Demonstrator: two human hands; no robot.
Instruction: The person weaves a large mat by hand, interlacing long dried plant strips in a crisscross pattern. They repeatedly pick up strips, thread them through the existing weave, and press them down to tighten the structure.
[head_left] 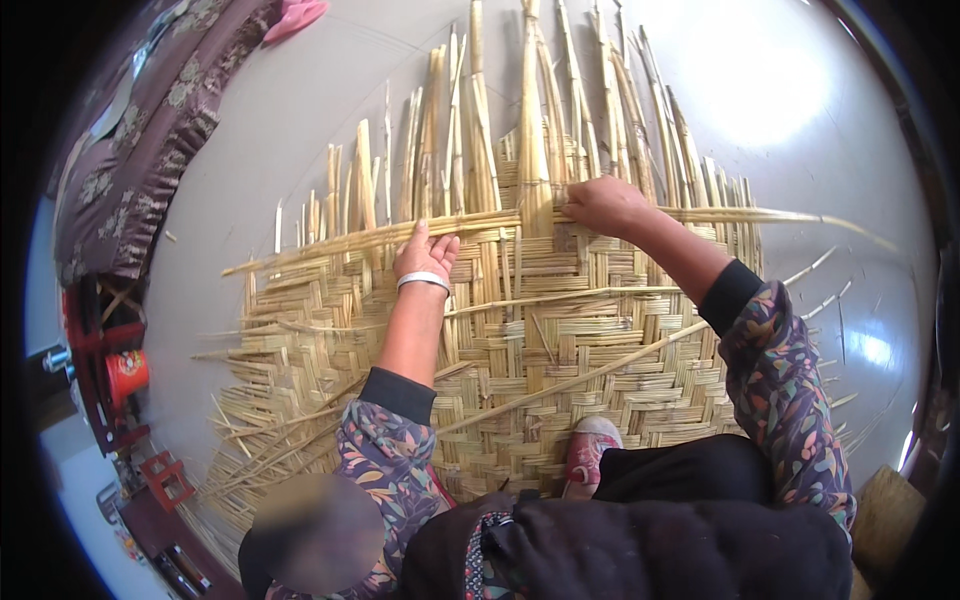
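A half-woven mat [560,385] of flat yellow reed strips lies on the floor in front of me, its long loose uprights fanning out at the far side. A bundle of crosswise reed strips [330,245] runs along the mat's far working edge, under and over the uprights. My left hand [427,255], with a white bangle on its wrist, rests against this bundle, fingers apart and partly turned up. My right hand [607,207] is closed at the crosswise strips, just right of a wide upright reed strip [535,185]. Its fingertips are partly hidden.
Loose reed strips [610,365] lie across the mat. My pink shoe [592,445] stands on its near part. At left are a sofa with a patterned purple cover [140,160], a red container [128,375] and a small red stool [167,480]. A pink item [295,18] lies at the far left.
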